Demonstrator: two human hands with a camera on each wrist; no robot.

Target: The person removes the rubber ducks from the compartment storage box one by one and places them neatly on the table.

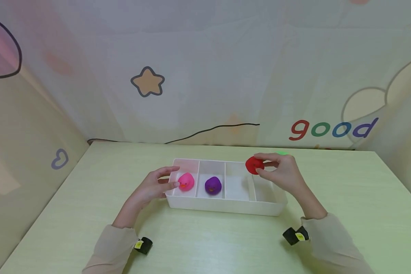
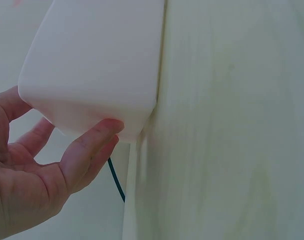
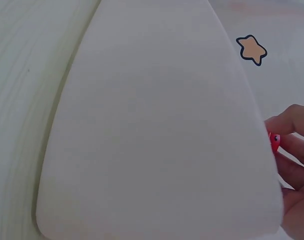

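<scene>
White and smooth-walled, one tray (image 1: 226, 206) is being supported by the pale table (image 1: 219, 243), its long side being turned towards the near edge. At its left end the tray is being gripped by the left hand (image 1: 154, 185), the thumb being hooked over the rim and the fingers being set against the outer wall, in a loose, half-closed hold. Most likely the tray is being steadied this way against any sliding. By the right hand (image 1: 284, 173) the red duck (image 1: 253, 166) is being pinched between thumb and fingertips, the grasp being opened only to the duck's width. It is being held from its right side, over the far part of the tray, about where the third and fourth compartments are being divided; whether the rim is being touched cannot be told.

In the leftmost compartment the pink duck (image 1: 186, 182) is being housed, and in the second the purple duck (image 1: 213, 185), the pair being separated by a divider (image 1: 197, 179), presumably against rolling together.

Three ducks are being counted, two inside and one held; four compartments are being formed by three dividers. Behind the right hand one green thing (image 1: 282, 153) is being mostly hidden, its kind being unclear.
</scene>
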